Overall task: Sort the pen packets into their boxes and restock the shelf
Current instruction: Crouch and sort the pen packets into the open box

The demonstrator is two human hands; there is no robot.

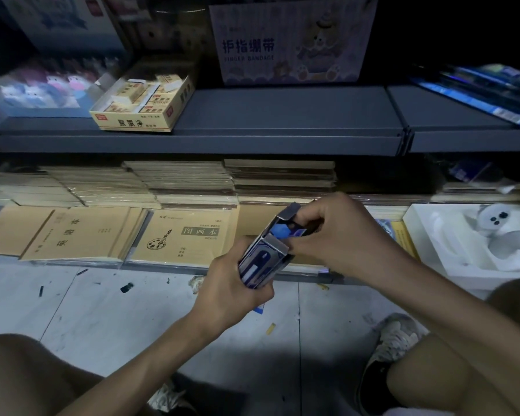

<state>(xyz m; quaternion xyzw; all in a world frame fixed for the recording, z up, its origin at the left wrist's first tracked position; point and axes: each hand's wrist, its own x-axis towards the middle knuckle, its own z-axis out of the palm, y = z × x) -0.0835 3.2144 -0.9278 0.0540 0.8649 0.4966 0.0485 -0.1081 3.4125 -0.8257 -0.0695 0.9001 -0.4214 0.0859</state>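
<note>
I am partway through the sorting, as far as I can judge. My left hand (237,280) is wrapped around the lower half of a blue pen box (260,262), holding it tilted in the air over the front edge of the lower shelf (168,270). The box's top flap stands open. My right hand (327,229) is at that open mouth, fingers curled and pinching what looks like a blue pen packet (281,231). The packet sits in the opening, but I cannot tell how deep it goes or how many more are inside.

So this box is being filled and is not yet closed. The restocking looks undone: the upper shelf (282,115) shows a bare stretch along its front edge, between the eraser box (138,115) near its left end and some blurred blue packs (478,88) at the right end. I take that gap as the likely place for the box. What remains is seating the packet, shutting the flap and setting the box on the shelf. I see no other loose packets or boxes waiting, so I cannot say how many remain.
</note>
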